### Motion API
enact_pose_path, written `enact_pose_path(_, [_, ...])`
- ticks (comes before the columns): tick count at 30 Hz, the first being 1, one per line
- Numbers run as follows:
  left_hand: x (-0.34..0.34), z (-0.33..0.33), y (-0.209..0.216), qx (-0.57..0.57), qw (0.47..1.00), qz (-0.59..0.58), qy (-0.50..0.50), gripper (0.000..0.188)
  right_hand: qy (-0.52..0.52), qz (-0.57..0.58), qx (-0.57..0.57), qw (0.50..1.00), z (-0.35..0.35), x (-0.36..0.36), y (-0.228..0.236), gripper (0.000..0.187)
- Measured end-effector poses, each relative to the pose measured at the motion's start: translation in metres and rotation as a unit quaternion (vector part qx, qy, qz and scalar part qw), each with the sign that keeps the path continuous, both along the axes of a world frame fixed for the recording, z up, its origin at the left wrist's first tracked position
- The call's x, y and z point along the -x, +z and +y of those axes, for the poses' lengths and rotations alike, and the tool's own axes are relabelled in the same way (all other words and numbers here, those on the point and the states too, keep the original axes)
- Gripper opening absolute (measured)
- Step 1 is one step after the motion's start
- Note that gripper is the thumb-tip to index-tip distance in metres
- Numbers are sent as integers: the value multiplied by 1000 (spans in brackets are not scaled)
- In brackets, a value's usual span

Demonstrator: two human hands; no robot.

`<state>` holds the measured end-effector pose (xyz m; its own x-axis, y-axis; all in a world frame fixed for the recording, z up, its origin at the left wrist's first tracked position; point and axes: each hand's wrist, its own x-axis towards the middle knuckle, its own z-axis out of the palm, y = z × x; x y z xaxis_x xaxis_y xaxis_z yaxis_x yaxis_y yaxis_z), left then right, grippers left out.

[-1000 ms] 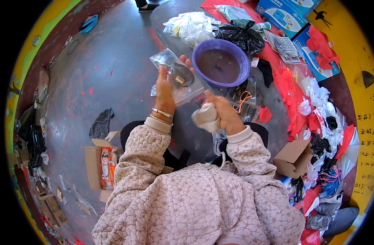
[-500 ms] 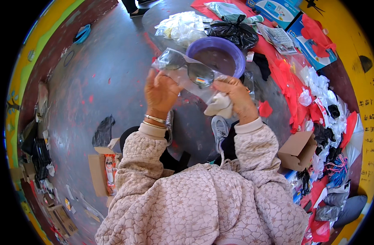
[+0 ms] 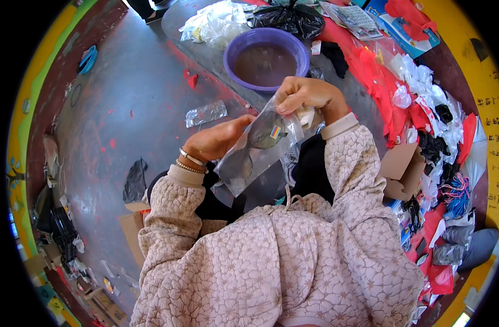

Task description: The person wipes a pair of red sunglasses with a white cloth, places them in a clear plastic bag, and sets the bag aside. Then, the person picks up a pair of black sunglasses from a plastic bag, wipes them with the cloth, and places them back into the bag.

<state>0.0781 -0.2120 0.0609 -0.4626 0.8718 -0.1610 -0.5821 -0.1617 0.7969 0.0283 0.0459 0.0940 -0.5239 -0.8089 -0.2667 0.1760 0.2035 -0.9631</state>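
Note:
A pair of dark-lensed sunglasses [image 3: 265, 133] lies inside a clear plastic bag [image 3: 239, 182], tilted in front of my body. A small coloured sticker marks one lens. My right hand [image 3: 309, 97] is closed on the bag's upper end, thumb and fingers pinching it. Beneath that same hand, a bunched white cloth [image 3: 306, 116] shows, partly hidden by the palm and the plastic. My left hand [image 3: 219, 139] is at the bag's left edge, its fingertips pressed together against the plastic and partly covered by it.
Beyond my hands stands a purple basin [image 3: 265, 84] of murky water, near a black plastic bag [image 3: 290, 20]. A clear wrapper [image 3: 206, 113] lies on the floor. Open cardboard boxes [image 3: 402, 171] flank me, with heaped plastic and red sheeting [image 3: 381, 103] along the right.
The bagged sunglasses have come down nearer my body and swung from almost level to steeply slanted. My right hand is now above the left. A clear wrapper on the floor has come into sight.

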Motion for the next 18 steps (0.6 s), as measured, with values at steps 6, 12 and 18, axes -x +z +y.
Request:
enact_pose_path(6, [-3,6,-2,151,981,63,-101,56,-144,16,-50,988,-16,1,-14,22])
enact_pose_path(12, [-3,2,-8,131,984,-61,105,42,-514,-105,131,841,44,40,-28,21])
enact_pose_path(18, [12,15,-21,45,969,-103,219,39,-559,8,253,790,-31,-6,12,18])
